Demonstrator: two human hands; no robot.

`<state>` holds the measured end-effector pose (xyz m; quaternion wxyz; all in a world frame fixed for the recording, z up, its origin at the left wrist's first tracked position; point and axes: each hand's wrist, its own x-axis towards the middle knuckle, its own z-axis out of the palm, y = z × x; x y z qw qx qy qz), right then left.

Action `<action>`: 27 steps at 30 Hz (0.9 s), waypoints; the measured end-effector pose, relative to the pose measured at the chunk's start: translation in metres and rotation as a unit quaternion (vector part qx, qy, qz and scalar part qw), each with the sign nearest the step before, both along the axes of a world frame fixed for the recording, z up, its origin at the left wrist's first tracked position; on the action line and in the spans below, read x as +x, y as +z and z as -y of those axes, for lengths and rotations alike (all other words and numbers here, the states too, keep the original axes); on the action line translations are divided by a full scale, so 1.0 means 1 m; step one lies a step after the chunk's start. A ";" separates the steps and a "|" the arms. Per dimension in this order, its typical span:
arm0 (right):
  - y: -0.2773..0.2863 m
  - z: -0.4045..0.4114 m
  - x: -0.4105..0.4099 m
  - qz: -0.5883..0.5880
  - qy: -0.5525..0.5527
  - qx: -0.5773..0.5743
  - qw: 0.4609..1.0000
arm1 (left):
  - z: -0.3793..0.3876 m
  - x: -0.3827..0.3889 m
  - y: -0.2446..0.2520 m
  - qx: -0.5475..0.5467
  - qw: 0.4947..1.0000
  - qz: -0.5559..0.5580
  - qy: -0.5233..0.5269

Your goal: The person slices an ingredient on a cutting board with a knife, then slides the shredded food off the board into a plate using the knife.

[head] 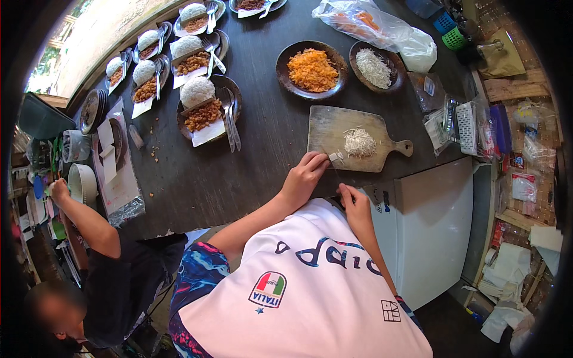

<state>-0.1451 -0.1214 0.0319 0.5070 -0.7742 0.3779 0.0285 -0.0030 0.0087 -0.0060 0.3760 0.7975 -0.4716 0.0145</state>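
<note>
My left hand (pixel 307 173) pinches a short white piece of food at the near edge of a wooden cutting board (pixel 348 117). My right hand (pixel 355 201) is closed on a thin knife (pixel 335 169), its blade reaching up to that piece. A few cut slivers lie beside my left fingertips. A heap of white shreds (pixel 360 143) sits on the board, whose handle points right. Beyond the board stand a dark plate of chopped orange food (pixel 313 70) and a smaller dark plate of white shreds (pixel 374 68).
Several plates with rice, brown food and cutlery (pixel 209 109) stand at the left. A plastic bag (pixel 376 27) lies at the back, plastic containers (pixel 468 127) at the right. A co-worker's arm (pixel 89 223) reaches to the left shelf. A white appliance (pixel 434 232) adjoins the table's near edge.
</note>
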 end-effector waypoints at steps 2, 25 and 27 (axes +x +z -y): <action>0.000 0.001 0.010 0.009 0.002 0.004 1.000 | -0.001 -0.002 0.001 -0.001 1.000 0.003 -0.001; -0.004 -0.001 0.017 0.043 -0.008 0.032 0.999 | 0.002 0.000 0.006 -0.070 0.994 -0.067 0.045; -0.008 0.003 0.018 0.053 0.006 0.043 0.998 | 0.003 -0.002 0.004 -0.079 0.993 -0.074 0.056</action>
